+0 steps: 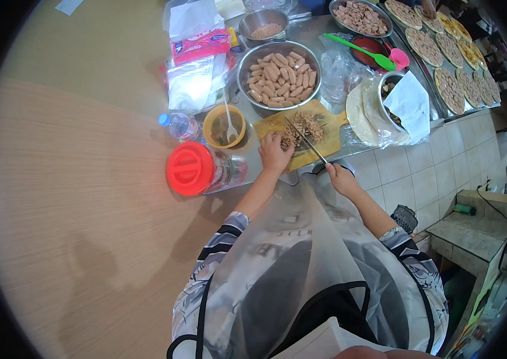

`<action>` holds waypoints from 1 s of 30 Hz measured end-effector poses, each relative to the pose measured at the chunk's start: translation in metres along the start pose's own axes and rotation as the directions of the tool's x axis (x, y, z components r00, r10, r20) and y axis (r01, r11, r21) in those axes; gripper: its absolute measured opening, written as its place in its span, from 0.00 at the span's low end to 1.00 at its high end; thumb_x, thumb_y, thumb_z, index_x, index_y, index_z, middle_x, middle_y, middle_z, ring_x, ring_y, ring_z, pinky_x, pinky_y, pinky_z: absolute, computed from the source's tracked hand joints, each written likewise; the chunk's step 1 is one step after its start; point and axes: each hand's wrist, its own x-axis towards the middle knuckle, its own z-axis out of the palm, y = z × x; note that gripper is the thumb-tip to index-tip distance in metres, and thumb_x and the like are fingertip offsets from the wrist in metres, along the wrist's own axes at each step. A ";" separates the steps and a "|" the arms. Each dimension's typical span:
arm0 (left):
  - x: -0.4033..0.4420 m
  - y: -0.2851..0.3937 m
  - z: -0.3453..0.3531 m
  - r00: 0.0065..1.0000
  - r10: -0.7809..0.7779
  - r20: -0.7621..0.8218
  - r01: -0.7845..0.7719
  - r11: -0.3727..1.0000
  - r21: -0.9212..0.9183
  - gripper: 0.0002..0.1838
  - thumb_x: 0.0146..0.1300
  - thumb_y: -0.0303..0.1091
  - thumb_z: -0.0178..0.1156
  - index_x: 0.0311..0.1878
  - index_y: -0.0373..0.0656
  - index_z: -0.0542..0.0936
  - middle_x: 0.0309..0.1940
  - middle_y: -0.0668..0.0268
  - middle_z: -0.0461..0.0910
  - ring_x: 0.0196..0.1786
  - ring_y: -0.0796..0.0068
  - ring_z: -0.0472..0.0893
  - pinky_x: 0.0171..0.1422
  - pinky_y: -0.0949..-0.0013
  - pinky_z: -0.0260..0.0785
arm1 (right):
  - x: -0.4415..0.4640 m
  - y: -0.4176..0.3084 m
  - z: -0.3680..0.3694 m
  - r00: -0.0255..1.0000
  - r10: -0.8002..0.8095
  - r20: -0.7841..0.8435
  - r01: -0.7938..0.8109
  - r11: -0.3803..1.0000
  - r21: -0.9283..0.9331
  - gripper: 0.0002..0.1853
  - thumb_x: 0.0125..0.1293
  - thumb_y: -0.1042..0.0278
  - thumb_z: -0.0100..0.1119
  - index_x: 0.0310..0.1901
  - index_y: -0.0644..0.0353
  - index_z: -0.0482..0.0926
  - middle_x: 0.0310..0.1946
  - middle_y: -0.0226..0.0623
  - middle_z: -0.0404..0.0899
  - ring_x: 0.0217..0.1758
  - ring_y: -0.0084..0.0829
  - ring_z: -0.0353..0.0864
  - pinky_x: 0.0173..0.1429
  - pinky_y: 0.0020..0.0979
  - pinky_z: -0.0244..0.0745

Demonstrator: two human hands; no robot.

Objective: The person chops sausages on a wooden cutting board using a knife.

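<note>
Your right hand (339,178) gripped the knife (313,147) by its handle, the blade slanting across the chopped pieces (308,125) on the wooden board (271,124). Your left hand (275,152), fingers curled, rested against the pile's left edge; whether it grasped any could not be told from overhead. A metal bowl (243,85) of sausages (281,75) stood just beyond.

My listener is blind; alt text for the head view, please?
A person's right hand holds a knife over chopped food on a wooden board, the left hand at its edge. Beyond sits a metal bowl of sausages; a red-lidded jar is at left.
</note>
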 end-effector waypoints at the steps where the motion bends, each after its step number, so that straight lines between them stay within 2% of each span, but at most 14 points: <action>1: 0.002 0.006 -0.001 1.000 0.008 0.019 -0.009 0.999 0.050 0.28 0.41 0.44 0.61 0.47 0.43 0.71 0.50 0.57 0.65 0.56 0.57 0.61 0.56 0.55 0.54 | 0.002 0.002 0.002 1.000 0.002 0.001 -0.002 1.000 -0.015 0.26 0.63 0.48 0.30 0.34 0.67 0.69 0.31 0.59 0.72 0.38 0.55 0.71 0.44 0.46 0.63; 2: 0.004 0.011 -0.001 1.000 0.012 0.021 -0.013 0.999 0.049 0.28 0.41 0.44 0.61 0.47 0.43 0.71 0.50 0.57 0.65 0.56 0.57 0.61 0.56 0.55 0.54 | 0.003 0.004 0.003 1.000 0.004 0.001 -0.004 1.000 -0.030 0.26 0.63 0.48 0.30 0.34 0.67 0.69 0.31 0.59 0.72 0.38 0.55 0.71 0.44 0.46 0.63; 4: 0.008 0.016 0.002 1.000 0.019 -0.002 -0.018 0.976 0.217 0.32 0.40 0.45 0.60 0.51 0.43 0.67 0.56 0.56 0.59 0.60 0.55 0.57 0.59 0.50 0.49 | 0.003 0.004 0.004 1.000 0.004 -0.005 -0.004 0.999 -0.044 0.26 0.63 0.48 0.30 0.34 0.67 0.69 0.31 0.59 0.72 0.38 0.55 0.71 0.43 0.46 0.64; 5: 0.012 0.017 0.002 1.000 0.024 -0.001 -0.023 0.977 0.214 0.32 0.40 0.45 0.60 0.51 0.43 0.67 0.56 0.56 0.59 0.60 0.55 0.57 0.59 0.50 0.49 | 0.003 0.004 0.005 1.000 0.002 -0.008 -0.002 0.998 -0.057 0.26 0.63 0.48 0.30 0.33 0.67 0.69 0.30 0.59 0.72 0.37 0.55 0.71 0.43 0.46 0.64; 7: 0.018 0.010 0.009 0.989 -0.110 0.095 0.100 0.990 0.103 0.34 0.42 0.45 0.59 0.55 0.43 0.63 0.58 0.55 0.56 0.63 0.57 0.51 0.64 0.53 0.42 | 0.001 0.003 0.003 1.000 -0.006 -0.021 0.004 0.998 -0.056 0.26 0.63 0.48 0.30 0.33 0.67 0.69 0.30 0.59 0.72 0.36 0.55 0.71 0.42 0.46 0.64; 11: 0.025 -0.006 0.021 0.998 -0.017 0.055 0.017 1.000 0.007 0.31 0.43 0.41 0.58 0.53 0.40 0.64 0.56 0.54 0.59 0.61 0.57 0.55 0.63 0.56 0.47 | -0.002 0.000 0.000 1.000 -0.020 -0.017 0.019 0.999 -0.029 0.26 0.63 0.48 0.30 0.31 0.67 0.68 0.27 0.59 0.72 0.35 0.55 0.71 0.40 0.47 0.64; 13: 0.026 -0.005 0.018 0.979 0.037 0.200 0.018 0.964 -0.267 0.29 0.44 0.38 0.56 0.51 0.38 0.65 0.54 0.52 0.62 0.58 0.57 0.60 0.61 0.61 0.52 | 0.001 0.006 0.005 1.000 -0.026 -0.017 0.026 0.999 -0.033 0.26 0.63 0.48 0.30 0.31 0.67 0.68 0.27 0.59 0.72 0.34 0.55 0.71 0.40 0.47 0.64; 14: 0.025 -0.004 0.017 0.979 0.036 0.200 0.019 0.964 -0.266 0.29 0.44 0.38 0.56 0.51 0.38 0.65 0.54 0.52 0.62 0.58 0.57 0.60 0.61 0.61 0.52 | 0.003 0.009 0.007 0.999 -0.035 -0.017 0.034 0.999 -0.036 0.26 0.63 0.48 0.30 0.31 0.67 0.68 0.26 0.59 0.72 0.34 0.55 0.71 0.40 0.47 0.64; 16: 0.023 -0.005 0.020 0.993 0.073 0.089 -0.050 0.972 -0.230 0.29 0.42 0.37 0.58 0.50 0.36 0.66 0.52 0.52 0.65 0.56 0.56 0.63 0.59 0.64 0.55 | 0.004 0.009 0.009 0.999 -0.042 -0.030 0.041 0.998 -0.041 0.26 0.63 0.48 0.30 0.31 0.67 0.68 0.26 0.59 0.72 0.34 0.55 0.71 0.39 0.47 0.64; 19: 0.020 -0.002 0.019 0.994 0.106 0.004 -0.105 0.983 -0.153 0.31 0.39 0.38 0.61 0.50 0.36 0.67 0.50 0.52 0.66 0.54 0.55 0.64 0.58 0.63 0.56 | 0.001 0.007 0.008 0.998 -0.043 -0.047 0.040 0.998 -0.054 0.26 0.63 0.48 0.29 0.31 0.67 0.68 0.26 0.59 0.72 0.34 0.55 0.71 0.39 0.47 0.64; 25: 0.019 0.007 0.017 0.997 0.052 0.060 -0.049 0.998 -0.050 0.35 0.36 0.41 0.63 0.51 0.37 0.65 0.52 0.56 0.63 0.57 0.58 0.59 0.61 0.62 0.50 | 0.000 0.003 0.003 1.000 -0.014 -0.026 0.012 0.996 -0.093 0.26 0.63 0.48 0.29 0.33 0.67 0.68 0.27 0.59 0.72 0.34 0.55 0.72 0.40 0.47 0.65; 30: 0.020 0.009 0.022 0.999 0.039 0.035 -0.040 0.999 0.003 0.35 0.36 0.41 0.63 0.51 0.38 0.66 0.50 0.58 0.63 0.57 0.59 0.59 0.61 0.62 0.50 | 0.000 -0.003 -0.002 1.000 0.011 0.002 -0.011 0.992 -0.129 0.26 0.63 0.49 0.29 0.33 0.67 0.68 0.27 0.59 0.72 0.35 0.55 0.72 0.40 0.47 0.65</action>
